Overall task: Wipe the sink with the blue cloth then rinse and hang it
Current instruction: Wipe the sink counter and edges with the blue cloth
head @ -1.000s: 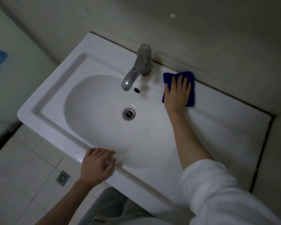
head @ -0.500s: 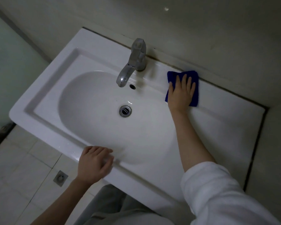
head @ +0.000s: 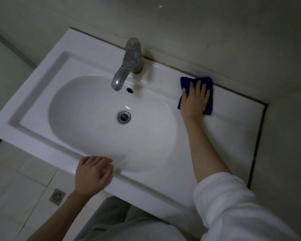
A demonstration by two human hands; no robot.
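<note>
A white ceramic sink (head: pixel 42 94) fills the middle of the view, with an oval basin and a metal drain (head: pixel 124 117). A blue cloth (head: pixel 209 94) lies flat on the sink's back ledge, to the right of the chrome tap (head: pixel 129 61). My right hand (head: pixel 195 100) presses flat on the cloth with straight fingers and covers most of it. My left hand (head: pixel 93 173) rests on the sink's front rim, fingers loosely bent over the edge, holding nothing.
A wall runs close behind the sink, and a side wall (head: pixel 288 153) closes off its right end. Pale floor tiles with a small floor drain (head: pixel 57 196) lie below on the left. No water runs from the tap.
My right hand has slid the blue cloth to the right along the back ledge, away from the tap. My left hand stays on the front rim.
</note>
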